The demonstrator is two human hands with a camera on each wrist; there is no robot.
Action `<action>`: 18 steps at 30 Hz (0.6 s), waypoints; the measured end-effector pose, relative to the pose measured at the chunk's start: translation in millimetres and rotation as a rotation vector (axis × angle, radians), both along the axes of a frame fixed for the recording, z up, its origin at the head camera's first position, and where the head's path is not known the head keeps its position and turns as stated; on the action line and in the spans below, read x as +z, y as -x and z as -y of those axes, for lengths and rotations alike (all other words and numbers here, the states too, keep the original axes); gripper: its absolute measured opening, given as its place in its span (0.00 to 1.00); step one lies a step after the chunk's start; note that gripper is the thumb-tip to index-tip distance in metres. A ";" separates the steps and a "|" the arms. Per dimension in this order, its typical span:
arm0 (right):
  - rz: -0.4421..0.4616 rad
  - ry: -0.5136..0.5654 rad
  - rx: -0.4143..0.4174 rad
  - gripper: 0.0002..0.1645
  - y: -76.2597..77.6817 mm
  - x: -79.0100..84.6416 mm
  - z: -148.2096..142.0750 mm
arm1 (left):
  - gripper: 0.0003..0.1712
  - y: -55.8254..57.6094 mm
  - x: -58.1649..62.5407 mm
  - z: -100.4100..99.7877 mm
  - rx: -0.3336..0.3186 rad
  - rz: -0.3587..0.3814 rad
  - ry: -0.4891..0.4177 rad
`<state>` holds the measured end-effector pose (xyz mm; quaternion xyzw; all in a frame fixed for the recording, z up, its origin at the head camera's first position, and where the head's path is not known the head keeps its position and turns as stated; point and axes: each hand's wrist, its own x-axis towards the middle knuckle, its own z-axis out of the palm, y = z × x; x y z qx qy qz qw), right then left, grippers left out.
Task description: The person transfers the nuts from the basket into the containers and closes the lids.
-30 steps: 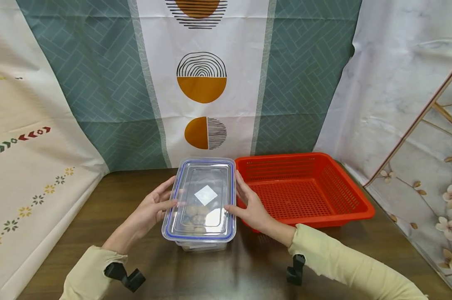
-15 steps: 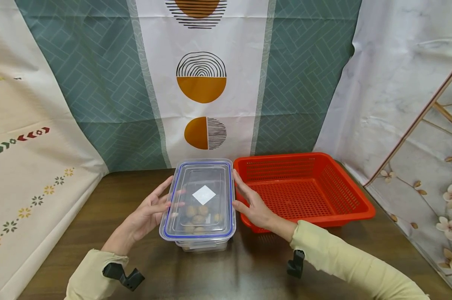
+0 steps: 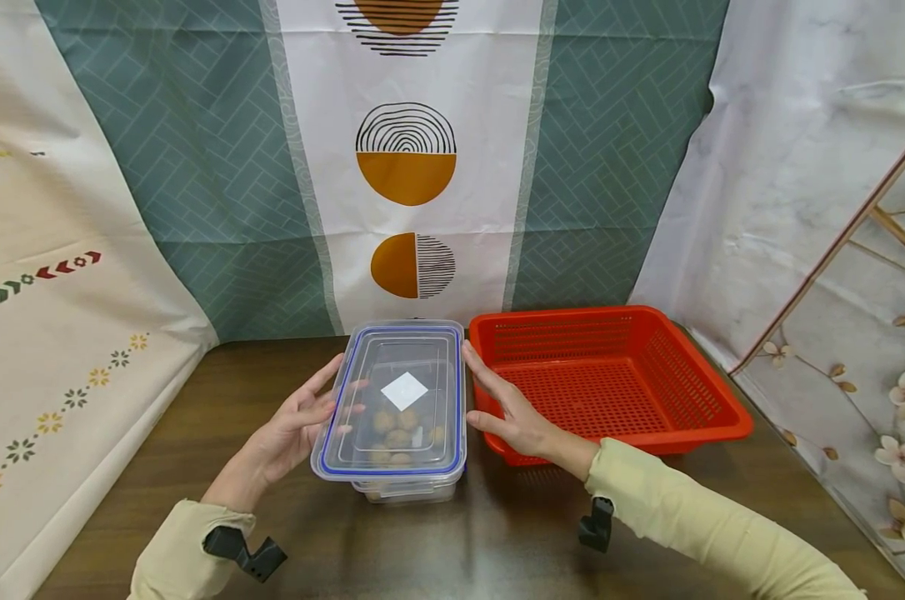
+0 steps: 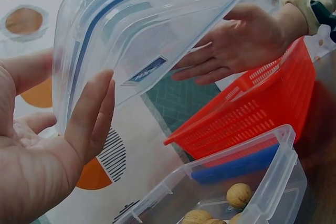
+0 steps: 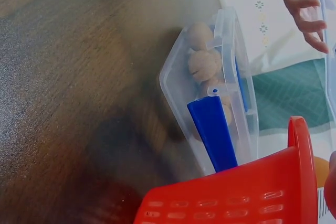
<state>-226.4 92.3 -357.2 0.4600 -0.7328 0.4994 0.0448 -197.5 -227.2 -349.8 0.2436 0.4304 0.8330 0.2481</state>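
Note:
A clear lid with a blue seal (image 3: 392, 354) and a white diamond sticker is above a clear food container (image 3: 415, 493). In the left wrist view the lid is tilted and apart from the container. My left hand (image 3: 295, 425) holds the lid's left edge between thumb and fingers. At the lid's right edge is my right hand (image 3: 508, 417), fingers straight and thumb off the lid; whether its fingertips touch the edge I cannot tell. Several walnuts (image 4: 239, 195) lie in the container. A blue latch (image 5: 212, 132) hangs on its side.
A red slotted basket (image 3: 670, 437) stands right of the container, close to my right hand. The dark wooden table (image 3: 310, 542) reaches back to a patterned cloth (image 3: 220, 167). More cloth hangs at both sides.
The lid has shifted slightly left. My right thumb has come off its top, and the right hand has moved slightly right. The left hand moved slightly left with the lid.

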 end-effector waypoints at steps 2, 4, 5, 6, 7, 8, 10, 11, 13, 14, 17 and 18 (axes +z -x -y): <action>-0.009 -0.002 0.000 0.45 5.5 -7.3 -1.0 | 0.40 -0.6 -0.6 0.3 0.003 -0.014 0.014; -0.009 -0.003 -0.002 0.46 10.4 -13.8 -1.7 | 0.41 -1.0 -1.4 1.1 0.010 -0.046 0.053; -0.009 -0.001 -0.001 0.46 11.8 -15.5 -2.1 | 0.42 -1.1 -1.8 1.7 0.012 -0.068 0.078; -0.007 0.004 0.001 0.47 12.6 -16.5 -2.4 | 0.43 -1.0 -2.3 2.6 0.011 -0.090 0.099; -0.003 0.010 0.005 0.47 13.0 -17.2 -2.6 | 0.45 -0.8 -2.9 3.6 0.004 -0.111 0.114; -0.004 0.018 0.012 0.47 13.2 -17.6 -2.7 | 0.47 -0.2 -3.7 4.9 -0.012 -0.132 0.116; -0.002 0.034 0.031 0.48 13.2 -17.7 -2.9 | 0.51 1.6 -5.3 7.7 -0.054 -0.166 0.101; 0.000 0.042 0.039 0.48 13.0 -17.4 -2.9 | 0.52 2.8 -6.2 8.9 -0.075 -0.178 0.088; 0.007 0.054 0.053 0.48 12.6 -17.0 -2.6 | 0.55 5.1 -8.1 11.2 -0.122 -0.191 0.057; 0.010 0.059 0.057 0.48 12.6 -17.0 -2.4 | 0.56 6.1 -9.0 12.2 -0.142 -0.194 0.045; 0.029 0.067 0.052 0.48 12.2 -16.8 -1.5 | 0.59 8.2 -11.4 14.2 -0.184 -0.193 0.029; 0.035 0.069 0.048 0.48 12.1 -16.7 -1.1 | 0.59 8.5 -11.9 14.7 -0.196 -0.190 0.023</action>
